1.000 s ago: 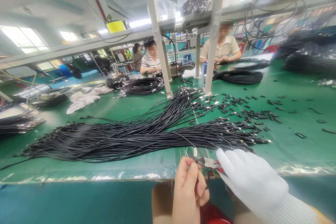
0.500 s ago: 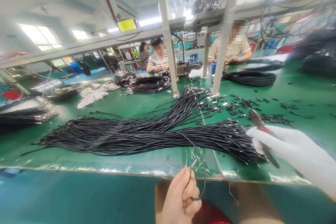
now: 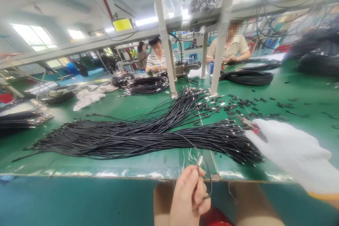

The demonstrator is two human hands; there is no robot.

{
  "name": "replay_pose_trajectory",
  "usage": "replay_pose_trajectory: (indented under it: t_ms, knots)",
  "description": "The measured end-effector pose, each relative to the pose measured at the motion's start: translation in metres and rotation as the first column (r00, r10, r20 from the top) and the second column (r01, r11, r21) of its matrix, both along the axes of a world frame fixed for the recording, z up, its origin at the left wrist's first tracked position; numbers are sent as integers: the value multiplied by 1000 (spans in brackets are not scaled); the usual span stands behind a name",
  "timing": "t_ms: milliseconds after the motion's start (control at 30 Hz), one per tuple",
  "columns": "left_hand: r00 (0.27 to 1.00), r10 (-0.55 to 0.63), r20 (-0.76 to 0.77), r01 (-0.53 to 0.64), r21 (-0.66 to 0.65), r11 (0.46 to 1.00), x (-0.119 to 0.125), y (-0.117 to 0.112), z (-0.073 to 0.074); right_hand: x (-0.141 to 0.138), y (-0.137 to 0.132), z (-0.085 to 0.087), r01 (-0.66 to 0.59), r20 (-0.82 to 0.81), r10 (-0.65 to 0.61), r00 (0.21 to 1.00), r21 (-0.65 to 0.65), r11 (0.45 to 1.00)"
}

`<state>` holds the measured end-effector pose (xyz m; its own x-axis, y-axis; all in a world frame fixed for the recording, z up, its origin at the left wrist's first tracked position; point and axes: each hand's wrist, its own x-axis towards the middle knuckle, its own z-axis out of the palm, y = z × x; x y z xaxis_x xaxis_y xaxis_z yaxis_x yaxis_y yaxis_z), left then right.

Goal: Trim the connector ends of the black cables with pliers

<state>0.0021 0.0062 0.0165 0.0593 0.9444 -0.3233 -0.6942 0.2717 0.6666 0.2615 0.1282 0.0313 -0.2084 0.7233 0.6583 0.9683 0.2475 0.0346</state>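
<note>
My bare left hand [image 3: 189,194] is closed on a black cable [image 3: 210,176], which loops out to its right. A bright metal connector end [image 3: 200,160] sticks up above the thumb and fingertips. My right hand [image 3: 291,148], in a white glove, grips a pair of pliers [image 3: 246,123] with some red on the handles; the jaws point left, and whether they are parted I cannot tell. Below the pliers lie the metal-tipped ends of a long bundle of black cables [image 3: 159,141], stretched across the green table.
Another cable bundle [image 3: 174,114] bends away behind. Small black pieces [image 3: 241,102] are scattered at the right. White posts [image 3: 166,42] rise from the table [image 3: 100,167]. Coiled cables [image 3: 249,77] and white cloth gloves [image 3: 90,97] lie farther back. Several people sit beyond.
My right hand has shifted left, and the pliers have swung from upright to pointing left. My left hand has moved slightly right, still holding the cable. The whole view has shifted a little.
</note>
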Motion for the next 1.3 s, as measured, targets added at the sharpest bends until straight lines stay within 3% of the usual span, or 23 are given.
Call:
replay_pose_trajectory:
  t_ms: [67,167,267,633,967,1133,1300]
  knots:
    - [1000,20,-3,-20,-16,1000,4,2,0,-19,-22,-9,-74,72,73,995,15,997]
    - [999,21,-28,-22,-18,1000,9,3,1,-49,-52,-18,-273,152,249,957,170,947]
    - [998,21,-52,-22,-23,1000,12,2,1,-65,-71,-19,-344,233,295,927,207,916]
    - [997,37,-65,-41,-55,998,17,-2,3,-71,-79,-20,-338,318,282,905,137,931]
    - [965,-8,-262,19,40,999,13,-6,-4,-70,-72,-32,-340,374,281,884,102,935]
    - [812,55,-581,21,123,992,7,-8,-11,-70,-74,-34,-345,354,294,888,91,934]
    - [464,371,-805,-103,367,925,13,-12,-14,-71,-77,-34,-347,356,290,888,106,932]
